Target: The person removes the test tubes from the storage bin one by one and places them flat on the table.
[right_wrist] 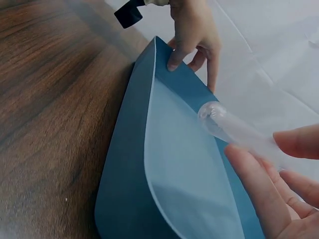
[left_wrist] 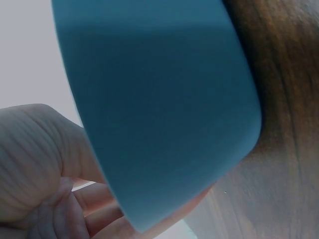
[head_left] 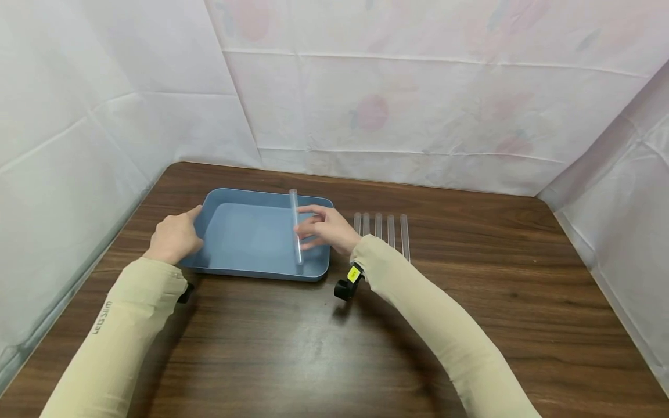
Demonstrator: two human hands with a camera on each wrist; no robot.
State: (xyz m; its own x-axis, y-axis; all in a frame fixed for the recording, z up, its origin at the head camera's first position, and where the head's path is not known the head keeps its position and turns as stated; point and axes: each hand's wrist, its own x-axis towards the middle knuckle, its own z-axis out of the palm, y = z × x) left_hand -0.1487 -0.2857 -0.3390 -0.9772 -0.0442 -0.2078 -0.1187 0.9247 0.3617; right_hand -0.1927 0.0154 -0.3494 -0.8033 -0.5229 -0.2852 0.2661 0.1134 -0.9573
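Note:
A blue rectangular tray [head_left: 245, 229] lies on the wooden table, left of centre in the head view. At its left end my left hand [head_left: 176, 235] grips the rim, thumb over the inner side and fingers outside, as the right wrist view also shows. My right hand [head_left: 329, 229] pinches a clear test tube [head_left: 294, 203] between thumb and fingers over the tray's right part. The tube's rounded end [right_wrist: 212, 117] points toward the tray in the right wrist view. In the left wrist view, the tray's outer wall [left_wrist: 159, 109] hides part of the left fingers.
Several clear tubes [head_left: 391, 229] lie side by side on the table [head_left: 496, 278] right of the tray, their near ends partly hidden by the right sleeve. White cloth [head_left: 366, 116] hangs behind and at both sides. A black wrist camera [head_left: 345, 289] juts from under the right wrist.

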